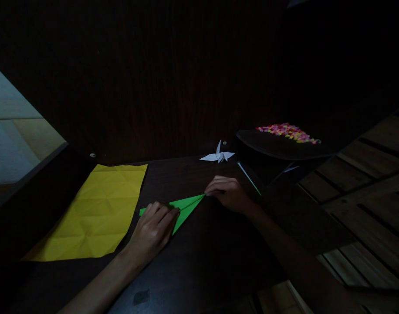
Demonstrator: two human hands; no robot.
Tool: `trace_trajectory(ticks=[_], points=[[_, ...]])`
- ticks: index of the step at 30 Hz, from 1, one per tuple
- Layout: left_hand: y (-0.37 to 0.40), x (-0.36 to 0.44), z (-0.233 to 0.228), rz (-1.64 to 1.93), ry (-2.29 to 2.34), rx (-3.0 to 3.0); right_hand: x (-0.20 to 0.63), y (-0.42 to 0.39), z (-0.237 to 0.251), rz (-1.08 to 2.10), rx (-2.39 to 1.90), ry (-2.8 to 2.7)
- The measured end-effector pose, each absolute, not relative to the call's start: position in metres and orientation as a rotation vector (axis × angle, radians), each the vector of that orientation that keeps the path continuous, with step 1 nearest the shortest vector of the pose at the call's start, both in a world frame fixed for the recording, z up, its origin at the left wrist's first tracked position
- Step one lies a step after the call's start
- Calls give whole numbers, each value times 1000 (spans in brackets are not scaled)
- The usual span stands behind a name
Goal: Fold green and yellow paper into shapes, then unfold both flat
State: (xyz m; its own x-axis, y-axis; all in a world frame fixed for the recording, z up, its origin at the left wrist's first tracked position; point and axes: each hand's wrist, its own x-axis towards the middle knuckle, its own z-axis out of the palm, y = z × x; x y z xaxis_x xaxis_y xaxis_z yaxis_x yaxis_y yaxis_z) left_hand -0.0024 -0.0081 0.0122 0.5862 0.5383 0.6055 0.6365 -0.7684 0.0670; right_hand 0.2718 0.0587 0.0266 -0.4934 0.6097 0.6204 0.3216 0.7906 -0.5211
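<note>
A green paper (186,206), folded into a long pointed shape, lies on the dark wooden table (199,261). My left hand (153,232) rests flat on its wide left end, fingers pressing the fold. My right hand (226,192) pinches down on the sharp right tip with its fingertips. Both hands touch the paper while it stays on the table.
A creased yellow sheet (98,213) lies flat to the left. A white paper crane (219,155) stands at the back. A dark tray (284,146) with several small coloured pieces (287,132) sits at the right. Wooden slats (366,205) run beyond the table's right edge.
</note>
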Motion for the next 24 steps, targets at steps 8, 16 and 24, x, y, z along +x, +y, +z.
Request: trace_trajectory(ticks=[8, 16, 24], points=[[-8, -1, 12, -877, -1024, -2690, 297, 75, 23, 487, -815, -2113], [-8, -1, 5, -774, -1070, -2782, 311, 86, 9, 325, -922, -2277], [-7, 0, 2, -826, -1117, -2798, 298, 77, 5, 241, -1047, -2482]])
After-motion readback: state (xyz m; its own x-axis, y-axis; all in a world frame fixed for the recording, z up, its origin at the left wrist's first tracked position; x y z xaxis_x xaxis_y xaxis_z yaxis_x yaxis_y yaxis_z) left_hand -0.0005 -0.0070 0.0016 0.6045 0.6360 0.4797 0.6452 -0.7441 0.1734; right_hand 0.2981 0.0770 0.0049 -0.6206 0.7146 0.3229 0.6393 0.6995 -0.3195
